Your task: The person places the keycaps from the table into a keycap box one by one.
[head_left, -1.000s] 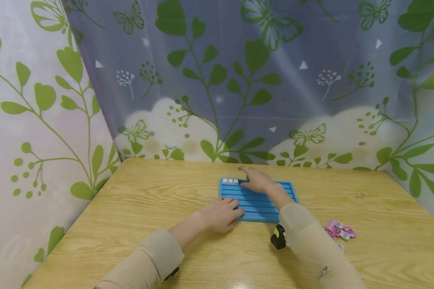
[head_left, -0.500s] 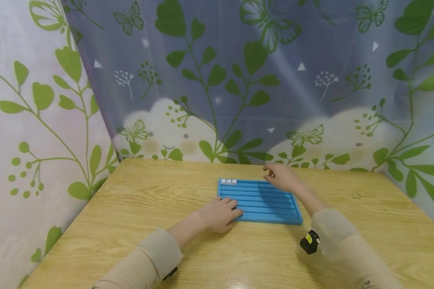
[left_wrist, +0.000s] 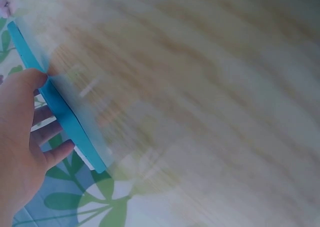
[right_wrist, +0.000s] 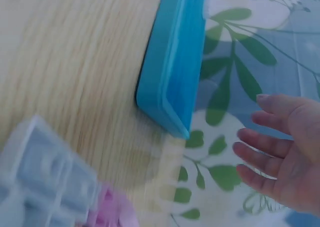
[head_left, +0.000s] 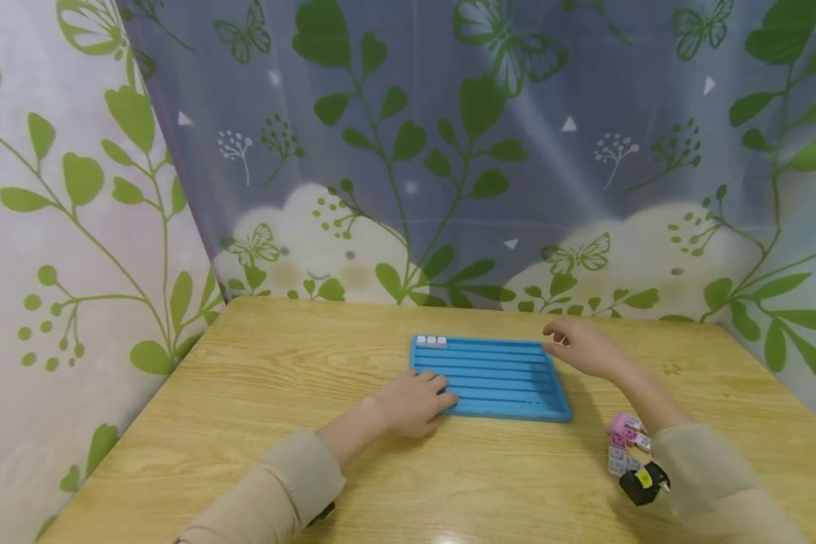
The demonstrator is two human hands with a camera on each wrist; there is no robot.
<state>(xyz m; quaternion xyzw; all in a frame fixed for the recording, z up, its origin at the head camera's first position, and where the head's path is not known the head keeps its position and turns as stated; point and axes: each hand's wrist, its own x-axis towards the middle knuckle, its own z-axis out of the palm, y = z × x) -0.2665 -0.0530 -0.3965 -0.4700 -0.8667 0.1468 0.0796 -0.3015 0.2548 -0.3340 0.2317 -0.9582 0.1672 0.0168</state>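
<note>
Wooden table (head_left: 299, 340): pale, grained, backed by leafy patterned cloth (head_left: 571, 174).
Left hand (head_left: 413, 404): unmoved; thumb and fingers grip the near left corner of the blue tray (head_left: 496, 378), apparently steadying it.
White tiles (head_left: 431, 341): three, side by side at the far-left corner, untouched.
Blue tray: flat on the table, shallow, rimmed, with ridges running lengthwise.
Right hand (head_left: 585, 349): has swung rightward to the tray's far-right corner; fingers loosely bent, holding nothing, so the tiles likely sit unaided.
Pink and pale blocks (head_left: 619, 442): heaped right, partly covered.
</note>
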